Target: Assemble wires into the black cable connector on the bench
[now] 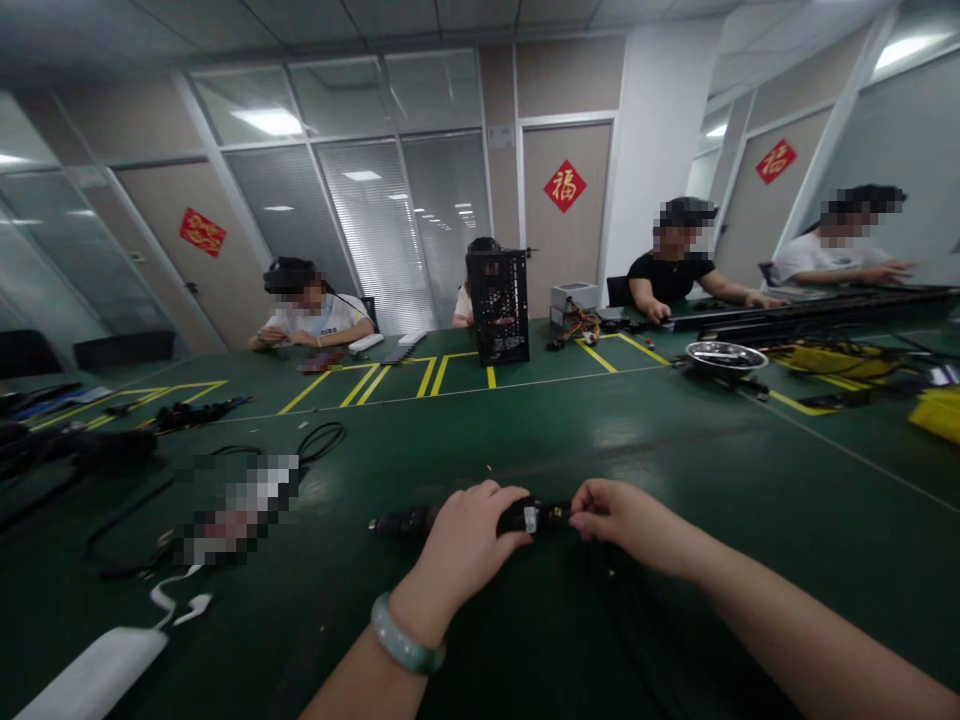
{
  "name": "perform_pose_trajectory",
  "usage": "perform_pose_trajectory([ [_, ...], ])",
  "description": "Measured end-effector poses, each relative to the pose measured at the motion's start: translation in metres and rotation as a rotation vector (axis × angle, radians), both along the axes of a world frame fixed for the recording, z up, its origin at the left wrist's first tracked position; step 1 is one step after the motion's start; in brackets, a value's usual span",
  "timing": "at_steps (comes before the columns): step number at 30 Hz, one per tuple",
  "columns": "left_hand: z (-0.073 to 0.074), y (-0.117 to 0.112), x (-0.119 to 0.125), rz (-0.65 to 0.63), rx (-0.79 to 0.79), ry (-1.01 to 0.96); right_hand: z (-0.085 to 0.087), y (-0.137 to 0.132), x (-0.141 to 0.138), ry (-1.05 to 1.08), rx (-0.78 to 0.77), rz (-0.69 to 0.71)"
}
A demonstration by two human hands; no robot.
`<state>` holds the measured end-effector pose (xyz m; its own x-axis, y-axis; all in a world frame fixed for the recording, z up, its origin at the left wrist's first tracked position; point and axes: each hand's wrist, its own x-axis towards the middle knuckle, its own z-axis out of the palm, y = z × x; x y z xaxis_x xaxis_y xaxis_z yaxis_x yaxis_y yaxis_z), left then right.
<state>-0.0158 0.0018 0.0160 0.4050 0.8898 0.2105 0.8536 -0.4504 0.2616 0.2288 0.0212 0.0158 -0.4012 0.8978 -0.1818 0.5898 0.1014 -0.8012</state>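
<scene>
A black electric screwdriver [480,520] with a white label lies across the green mat in front of me, its narrow tip pointing left. My left hand [469,530], wearing a pale jade bangle [405,635], is closed over its middle and hides much of the body. My right hand [611,515] pinches the tool's right end with its fingertips. Below the tool, a dark cable may run across the dark mat, but it is hard to make out.
Yellow tape lines mark the long green-topped table [600,440]. A black mesh computer case [497,307], a power supply [574,300] and a steel bowl [716,358] stand farther off. Black cables [322,440] lie to the left. Several co-workers sit along the far side.
</scene>
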Motion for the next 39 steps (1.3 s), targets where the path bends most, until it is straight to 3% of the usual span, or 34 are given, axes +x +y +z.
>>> perform_pose_trajectory([
  [5,0.005,-0.001,-0.017,0.035,-0.066,0.039,0.006,-0.001,-0.005,0.129,0.143,-0.166],
  [9,0.000,-0.006,-0.001,-0.001,0.008,-0.008,0.007,-0.006,-0.012,0.363,0.254,-0.156],
  [14,-0.007,-0.005,0.022,-0.056,0.029,-0.026,-0.003,-0.003,-0.012,0.075,0.094,-0.024],
  [21,-0.008,-0.001,0.022,-0.070,0.052,-0.050,-0.012,-0.002,-0.017,-0.175,0.299,-0.067],
  [26,-0.008,-0.003,0.025,-0.045,0.040,-0.040,-0.013,-0.004,-0.023,-0.170,0.372,-0.026],
  [39,-0.011,0.000,0.024,-0.056,0.055,-0.058,-0.019,-0.002,-0.022,-0.110,0.316,0.013],
])
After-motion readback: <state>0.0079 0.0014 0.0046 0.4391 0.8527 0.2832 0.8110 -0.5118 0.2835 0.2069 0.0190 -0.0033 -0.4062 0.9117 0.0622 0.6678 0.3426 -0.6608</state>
